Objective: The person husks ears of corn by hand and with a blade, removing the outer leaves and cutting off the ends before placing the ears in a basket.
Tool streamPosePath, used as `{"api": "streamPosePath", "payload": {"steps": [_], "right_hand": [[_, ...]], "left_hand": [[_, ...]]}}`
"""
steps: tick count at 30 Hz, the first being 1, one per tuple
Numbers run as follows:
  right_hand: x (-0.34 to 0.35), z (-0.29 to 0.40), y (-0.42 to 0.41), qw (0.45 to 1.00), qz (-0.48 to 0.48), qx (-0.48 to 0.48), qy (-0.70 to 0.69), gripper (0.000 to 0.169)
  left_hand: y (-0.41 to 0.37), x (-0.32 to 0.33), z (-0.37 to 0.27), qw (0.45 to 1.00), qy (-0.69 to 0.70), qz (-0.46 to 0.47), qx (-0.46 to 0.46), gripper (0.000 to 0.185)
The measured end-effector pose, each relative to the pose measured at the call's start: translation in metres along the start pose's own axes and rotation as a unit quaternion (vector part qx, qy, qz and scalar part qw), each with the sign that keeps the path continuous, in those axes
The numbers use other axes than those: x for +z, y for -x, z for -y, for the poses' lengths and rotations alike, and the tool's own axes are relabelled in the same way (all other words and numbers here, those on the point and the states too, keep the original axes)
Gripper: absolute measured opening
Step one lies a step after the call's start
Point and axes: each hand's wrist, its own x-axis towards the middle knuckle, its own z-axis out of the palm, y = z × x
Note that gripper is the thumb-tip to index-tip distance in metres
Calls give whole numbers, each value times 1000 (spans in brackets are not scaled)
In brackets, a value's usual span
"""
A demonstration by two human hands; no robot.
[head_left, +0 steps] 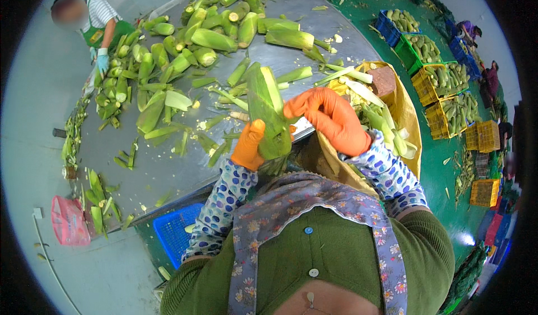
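An ear of corn in its green husk (269, 109) stands roughly upright over the table's near edge, a pale strip running down its upper right side. My left hand (249, 146), in an orange glove, grips its lower end. At the ear's right side is my right hand (332, 119), also orange-gloved, with bent fingers against or just beside the husk; whether they pinch a leaf is hard to see. Below that hand, a yellow sack (405, 100) gapes with stripped husk leaves (388, 123) in it. Behind the ear, loose husks and scraps (214, 121) litter the metal table (113, 134).
Many unhusked ears (214, 39) are heaped across the table. A co-worker in a green apron (111, 33) works at far left. A brown block (382, 81) rests on the sack's rim. Left of me sits a blue basket (174, 231); filled crates (439, 117) line the floor at right.
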Motion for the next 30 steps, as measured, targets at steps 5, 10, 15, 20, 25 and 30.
{"api": "streamPosePath", "payload": {"steps": [5,10,15,20,25,30], "right_hand": [[-70,14,41,962,-7,263,-74,13],[-127,-15,75,967,-33,181,175,29],[-70,-10,35,964,-137,130,189,29],[-52,-20,39,948,-156,73,269,21],[-33,-27,36,913,-159,6,375,6],[-22,-37,21,913,-141,8,384,8]], "left_hand": [[-32,-9,26,987,90,-123,52,89],[-43,-2,21,997,14,-54,60,82],[-44,42,45,997,-74,-3,-2,80],[-45,51,57,984,-175,-40,8,69],[-39,47,60,963,-235,-118,63,56],[-32,38,45,968,-214,-124,47,54]]}}
